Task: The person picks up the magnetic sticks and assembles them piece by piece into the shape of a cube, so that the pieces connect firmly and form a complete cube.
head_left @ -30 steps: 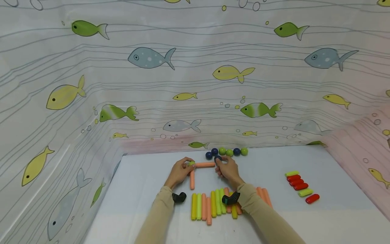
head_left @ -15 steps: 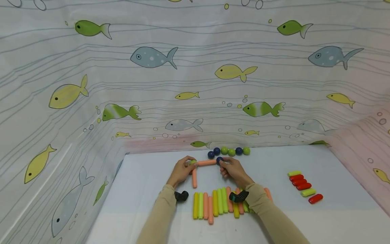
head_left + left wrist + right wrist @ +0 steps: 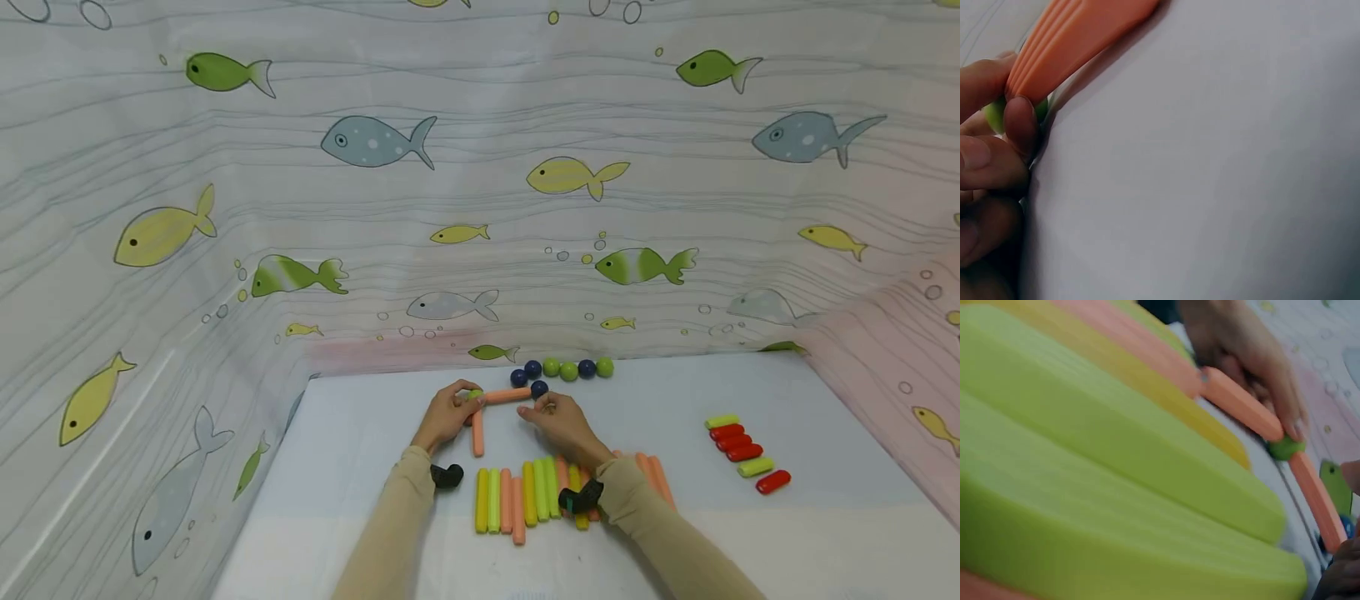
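My left hand (image 3: pixel 450 414) pinches a green ball (image 3: pixel 475 395) at the corner where two orange rods meet. One orange rod (image 3: pixel 477 435) runs toward me from that ball; the other orange rod (image 3: pixel 507 396) extends to the right. At its right end sits a dark blue ball (image 3: pixel 539 389), seemingly joined to the rod. My right hand (image 3: pixel 561 425) is just below this ball, fingers loosely bent, with nothing visible held. In the left wrist view, fingers and thumb close round the green ball (image 3: pixel 995 115) beside an orange rod (image 3: pixel 1079 47).
Behind the hands lies a row of blue and green balls (image 3: pixel 569 372). Nearer me is a row of yellow, lime and orange rods (image 3: pixel 530 494), partly under my right forearm. Short red and lime pieces (image 3: pixel 744 452) lie at the right. Fish-printed cloth (image 3: pixel 450 275) rises behind the table.
My right hand brought the dark blue ball against the orange rod's end, then let go and drew slightly down. My left hand keeps its pinch on the green ball.
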`<state>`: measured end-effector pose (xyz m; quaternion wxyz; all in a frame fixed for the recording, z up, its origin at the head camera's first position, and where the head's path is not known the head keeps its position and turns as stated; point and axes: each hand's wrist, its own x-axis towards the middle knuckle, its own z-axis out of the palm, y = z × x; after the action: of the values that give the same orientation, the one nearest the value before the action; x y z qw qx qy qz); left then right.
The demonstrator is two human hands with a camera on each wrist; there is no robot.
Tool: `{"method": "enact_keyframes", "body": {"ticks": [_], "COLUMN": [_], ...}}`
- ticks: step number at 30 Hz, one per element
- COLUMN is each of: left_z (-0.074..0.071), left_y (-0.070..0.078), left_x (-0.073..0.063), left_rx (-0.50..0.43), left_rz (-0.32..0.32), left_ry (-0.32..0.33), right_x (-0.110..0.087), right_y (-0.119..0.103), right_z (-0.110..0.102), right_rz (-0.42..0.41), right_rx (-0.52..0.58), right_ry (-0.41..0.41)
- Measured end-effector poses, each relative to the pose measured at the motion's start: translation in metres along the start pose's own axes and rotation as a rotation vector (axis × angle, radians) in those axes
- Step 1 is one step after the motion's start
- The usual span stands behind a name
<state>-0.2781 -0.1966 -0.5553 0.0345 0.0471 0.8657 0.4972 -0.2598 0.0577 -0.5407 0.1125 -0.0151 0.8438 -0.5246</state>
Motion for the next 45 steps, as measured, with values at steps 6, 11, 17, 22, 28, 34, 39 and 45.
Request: {"method": "enact_keyframes", "body": {"ticks": [6, 11, 17, 22, 28, 34, 39, 45], "left_z": [-0.001, -0.001, 0.000, 0.000, 0.000, 0.000, -0.001, 0.000], "left_y": [-0.001, -0.001, 0.001, 0.001, 0.000, 0.000, 0.000, -0.002], "left_x": [0.000, -0.001, -0.001, -0.001, -0.001, -0.001, -0.001, -0.001], "left_rx": [-0.017, -0.016, -0.056, -0.065, -0.056, -0.055, -0.049, -0.044], "left_rz": [-0.016, -0.026, -0.047, -0.054, -0.035, -0.024, -0.037, -0.039], "left_ry": [-0.008, -0.010, -0.016, -0.009, -0.005, -0.009, -0.002, -0.002], "right_x": [-0.047, -0.070, -0.075, -0.075, -0.074, -0.063, -0.044, -0.023], "right_y": [-0.023, -0.031, -0.032, -0.038, -0.045, -0.049, -0.048, -0.025], "right_z": [0.020, 0.039, 0.053, 0.061, 0.065, 0.042, 0.000, -0.037], "right_rz": [-0.241, -0.382, -0.340, -0.330, -0.242, -0.148, -0.005, 0.067], "right_rx": [-0.354, -0.604, -0.736, -0.749, -0.665, -0.356, -0.139, -0.133], "right_ry": [-0.057, -0.107, -0.099, -0.096, -0.075, -0.086, -0.099, -0.044]}}
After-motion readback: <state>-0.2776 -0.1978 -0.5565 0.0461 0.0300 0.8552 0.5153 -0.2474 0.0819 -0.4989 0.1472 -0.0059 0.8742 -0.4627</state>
